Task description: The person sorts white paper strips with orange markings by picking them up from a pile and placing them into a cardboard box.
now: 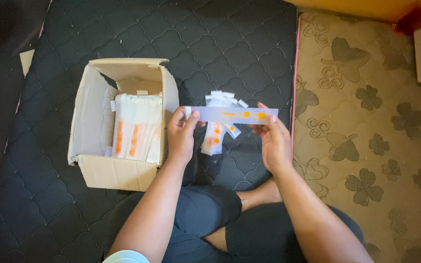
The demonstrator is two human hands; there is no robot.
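The fingers (189,117) of the left hand (181,134) are closed on the left end of a long flat packet (230,115), thumb in front and the other fingers behind. The fingers (267,122) of the right hand (275,143) are closed in the same way on its right end, so the packet is held level between both hands, above the lap and in front of the body. The packet is pale and half clear, with small orange marks near its right half; what is inside cannot be made out.

Just behind the held packet, a small loose pile of packets (219,124) of the same kind is seen lying on the dark quilted mattress (230,44). They are spread like a fan and partly hidden by the held one. By their number, only a few pieces appear to have been laid out here.

To the left of the left hand, an open cardboard box (118,170) is standing on the same mattress, with its flaps folded out. A dense stack of packets (137,127) is packed upright in its right part, while its left part looks empty. It is judged that much more is kept in the box than in the pile, so most of the work seems to be left.

To the right, a beige mattress (376,146) with a leaf pattern is lying beside the dark one.
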